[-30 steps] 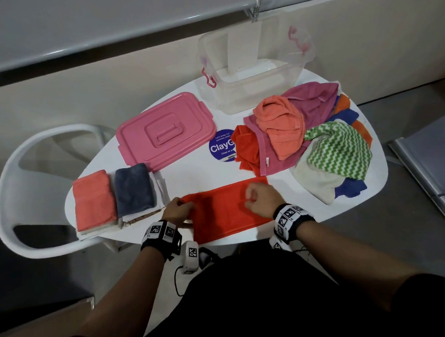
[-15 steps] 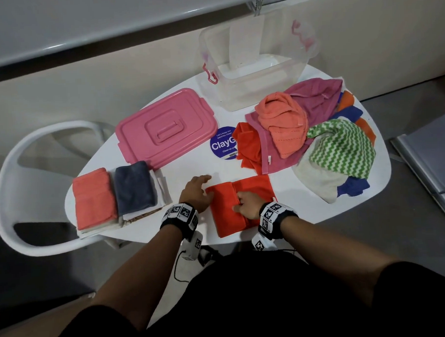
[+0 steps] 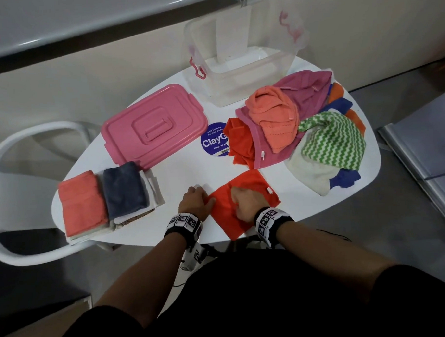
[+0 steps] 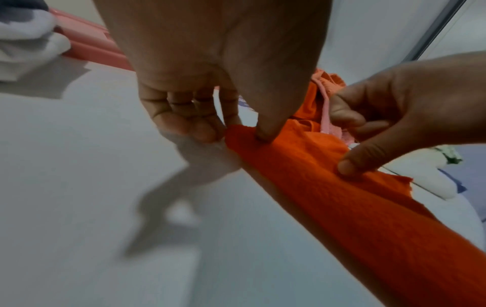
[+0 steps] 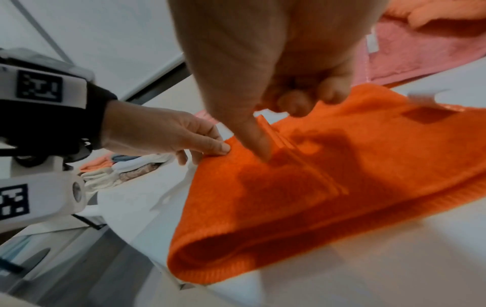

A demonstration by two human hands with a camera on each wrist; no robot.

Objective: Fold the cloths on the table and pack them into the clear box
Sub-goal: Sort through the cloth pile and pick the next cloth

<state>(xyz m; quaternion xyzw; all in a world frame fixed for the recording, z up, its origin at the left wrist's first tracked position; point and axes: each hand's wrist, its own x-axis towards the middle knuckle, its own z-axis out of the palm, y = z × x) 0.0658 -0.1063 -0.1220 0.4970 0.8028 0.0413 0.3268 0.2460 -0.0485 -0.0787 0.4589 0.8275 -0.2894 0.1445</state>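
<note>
Orange cloth (image 3: 246, 205) now rotated, squarer

Round sticker (image 3: 213, 140) at frame centre half covered by cloth pile (image 3: 285, 124); lettering cut short. Clear box (image 3: 237, 65) upper rim blurred, upper right.

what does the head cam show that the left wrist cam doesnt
Only the head view shows the clear box, the unfolded pile with the green zigzag cloth, and the whole folded stack.

Only the left wrist view shows, close up, the left hand's fingers and thumb pinching the orange cloth's corner.

Both show the right hand holding that cloth, the pink lid and the table.
</note>
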